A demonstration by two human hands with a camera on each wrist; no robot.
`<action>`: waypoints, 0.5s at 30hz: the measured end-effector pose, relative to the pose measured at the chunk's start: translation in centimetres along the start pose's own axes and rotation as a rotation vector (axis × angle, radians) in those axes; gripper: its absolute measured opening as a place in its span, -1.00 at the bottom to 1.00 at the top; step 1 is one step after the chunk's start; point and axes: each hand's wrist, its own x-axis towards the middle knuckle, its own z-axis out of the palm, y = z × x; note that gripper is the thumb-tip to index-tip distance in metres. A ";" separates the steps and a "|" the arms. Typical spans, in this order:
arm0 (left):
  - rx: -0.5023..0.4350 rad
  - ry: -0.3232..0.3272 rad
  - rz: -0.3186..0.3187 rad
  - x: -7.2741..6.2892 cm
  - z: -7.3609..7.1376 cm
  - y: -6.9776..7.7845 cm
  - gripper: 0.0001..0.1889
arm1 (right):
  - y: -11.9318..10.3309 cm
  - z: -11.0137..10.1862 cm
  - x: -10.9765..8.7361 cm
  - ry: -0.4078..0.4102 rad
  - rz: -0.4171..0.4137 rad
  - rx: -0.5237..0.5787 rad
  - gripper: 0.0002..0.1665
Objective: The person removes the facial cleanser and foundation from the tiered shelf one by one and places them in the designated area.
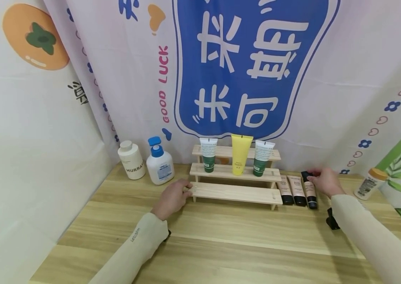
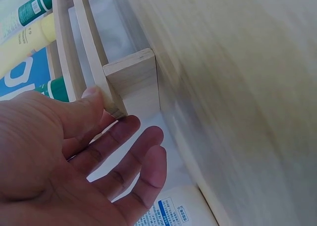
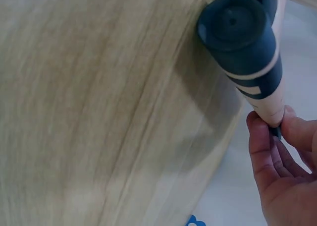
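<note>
A three-tier wooden display rack (image 1: 235,192) stands on the table against the curtain. My left hand (image 1: 172,197) pinches the left end of its lowest tier, thumb on top and index finger beneath in the left wrist view; the other fingers (image 2: 151,169) are loosely bent. To the right of the rack, several BB cream tubes (image 1: 297,190) lie side by side with dark caps toward me. With thumb and fingers, my right hand (image 1: 326,181) pinches the far, crimped end of the rightmost cosmetic tube (image 3: 267,77). Its dark cap faces the camera in the right wrist view.
On the middle tier stand a yellow tube (image 1: 241,156) and two white-and-green tubes (image 1: 262,157). Left of the rack are a white bottle (image 1: 131,161) and a blue-topped pump bottle (image 1: 160,165). An orange-capped bottle (image 1: 370,184) stands at the far right. A printed curtain (image 1: 133,79) hangs behind.
</note>
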 end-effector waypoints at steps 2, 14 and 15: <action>-0.002 -0.005 0.001 0.0 0.1 -0.1 -0.78 | 0.2 0.1 0.1 -0.023 0.013 -0.001 -0.68; 0.001 -0.009 -0.010 0.1 0.1 -0.1 -0.77 | 0.8 0.3 0.1 -0.050 0.023 -0.020 -0.73; 0.002 -0.009 -0.011 0.1 0.1 -0.1 -0.77 | 0.8 0.3 0.1 -0.052 0.028 -0.026 -0.73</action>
